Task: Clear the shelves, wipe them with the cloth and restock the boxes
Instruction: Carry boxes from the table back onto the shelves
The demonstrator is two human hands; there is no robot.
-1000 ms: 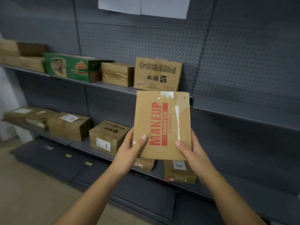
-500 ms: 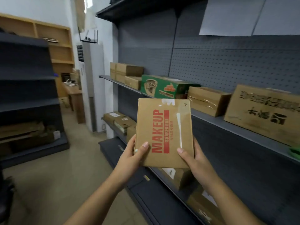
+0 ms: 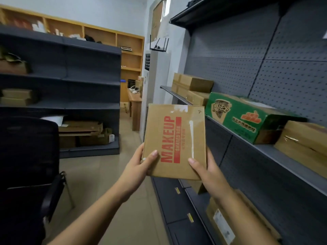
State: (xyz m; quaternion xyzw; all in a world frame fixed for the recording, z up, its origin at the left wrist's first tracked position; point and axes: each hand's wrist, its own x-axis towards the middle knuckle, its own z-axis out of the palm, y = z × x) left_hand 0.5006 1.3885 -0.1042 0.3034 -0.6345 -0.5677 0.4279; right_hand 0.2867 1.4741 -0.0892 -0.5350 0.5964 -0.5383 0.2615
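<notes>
A flat brown MAKEUP box (image 3: 178, 135) with red lettering stands upright in front of me, held in the air. My left hand (image 3: 139, 165) grips its lower left edge, thumb on the front. My right hand (image 3: 205, 172) grips its lower right corner the same way. The grey shelf (image 3: 276, 156) runs along my right, carrying a green box (image 3: 244, 117) and brown cardboard boxes (image 3: 192, 85). More brown boxes (image 3: 235, 225) lie on the lower shelf under my right arm. No cloth is in view.
A black office chair (image 3: 26, 170) stands close at my left. Across the aisle a second dark shelf unit (image 3: 85, 103) holds flattened cardboard and boxes. Wooden cabinets (image 3: 131, 55) and a desk line the far wall. Beige floor (image 3: 99, 174) lies between.
My view has swung left, away from the shelf wall toward the aisle and the room behind. Both hands keep the same hold on the MAKEUP box.
</notes>
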